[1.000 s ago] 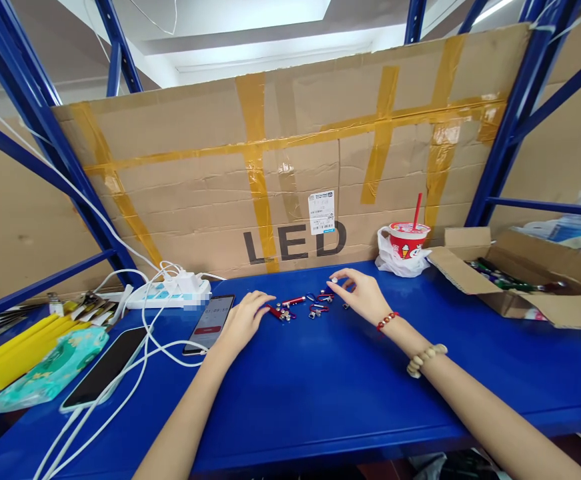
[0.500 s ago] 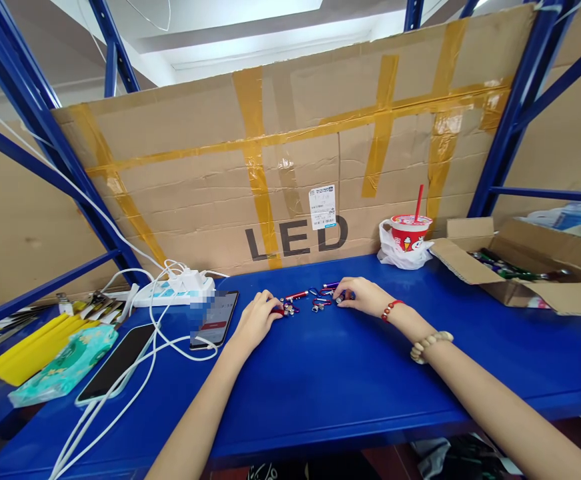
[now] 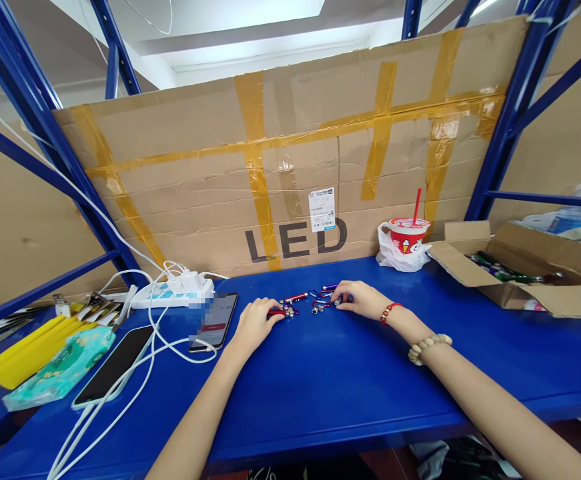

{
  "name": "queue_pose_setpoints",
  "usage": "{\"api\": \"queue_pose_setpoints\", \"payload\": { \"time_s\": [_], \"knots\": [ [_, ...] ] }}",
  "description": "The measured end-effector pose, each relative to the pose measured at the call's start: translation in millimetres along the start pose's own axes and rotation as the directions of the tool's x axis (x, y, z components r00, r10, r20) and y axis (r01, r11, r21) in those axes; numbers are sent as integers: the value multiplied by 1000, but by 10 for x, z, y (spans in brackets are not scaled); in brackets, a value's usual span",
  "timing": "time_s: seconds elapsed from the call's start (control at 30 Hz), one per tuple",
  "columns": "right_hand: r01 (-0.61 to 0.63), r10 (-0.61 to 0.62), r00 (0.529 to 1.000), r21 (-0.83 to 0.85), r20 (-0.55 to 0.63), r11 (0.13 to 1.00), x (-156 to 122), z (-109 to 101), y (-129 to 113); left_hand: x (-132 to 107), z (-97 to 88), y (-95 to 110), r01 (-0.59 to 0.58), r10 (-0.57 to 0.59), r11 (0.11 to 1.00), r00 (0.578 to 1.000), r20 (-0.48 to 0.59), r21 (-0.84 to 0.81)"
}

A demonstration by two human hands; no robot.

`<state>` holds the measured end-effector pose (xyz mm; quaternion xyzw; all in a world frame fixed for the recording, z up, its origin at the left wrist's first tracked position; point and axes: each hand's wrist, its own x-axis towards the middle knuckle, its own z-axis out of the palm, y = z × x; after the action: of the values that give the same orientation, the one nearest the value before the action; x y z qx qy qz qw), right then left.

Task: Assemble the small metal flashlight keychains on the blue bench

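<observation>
Several small keychain flashlights [image 3: 306, 301] in red, blue and purple lie in a loose cluster on the blue shelf top [image 3: 330, 380]. My left hand [image 3: 254, 325] rests at the cluster's left end, its fingers curled round a red flashlight [image 3: 276, 311]. At the cluster's right end my right hand [image 3: 363, 298] lies low on the surface, fingertips pinched on a small piece I cannot make out. Red and pale bead bracelets circle my right wrist.
Left: a white power strip [image 3: 173, 293] with cables, two phones [image 3: 215, 321], a tissue pack [image 3: 57, 369], yellow strips. Right: an open cardboard box [image 3: 515, 270] of flashlights and a red cup [image 3: 409, 239] in a bag. Taped cardboard marked LED [image 3: 295, 180] closes the back.
My right hand dropped from above the cluster down onto it and closed its fingertips. My left hand curled tighter on the red flashlight. The view shifted slightly.
</observation>
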<state>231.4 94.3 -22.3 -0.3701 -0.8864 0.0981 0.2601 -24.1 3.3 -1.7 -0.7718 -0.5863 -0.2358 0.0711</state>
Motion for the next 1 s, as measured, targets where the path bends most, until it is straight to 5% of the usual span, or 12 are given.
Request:
{"api": "queue_pose_setpoints", "payload": {
  "time_s": [0.13, 0.4, 0.67, 1.0],
  "knots": [
    [11, -11, 1000, 9, 6, 1000, 3, -4, 2, 7, 25, 82, -48, 48, 988, 999, 2, -144],
    [41, -36, 996, 60, -86, 997, -2, -42, -35, 10, 9, 142, -93, 51, 969, 982, -183, -230],
    [133, -50, 943, 235, -329, 963, -15, -79, -194, -8, 99, 124, -33, 44, 989, 997, -67, 146],
    [192, -27, 921, 391, -390, 900, -27, 44, -440, -26, 105, 183, 9, 6, 993, 992, -124, 117]
  ]
}}
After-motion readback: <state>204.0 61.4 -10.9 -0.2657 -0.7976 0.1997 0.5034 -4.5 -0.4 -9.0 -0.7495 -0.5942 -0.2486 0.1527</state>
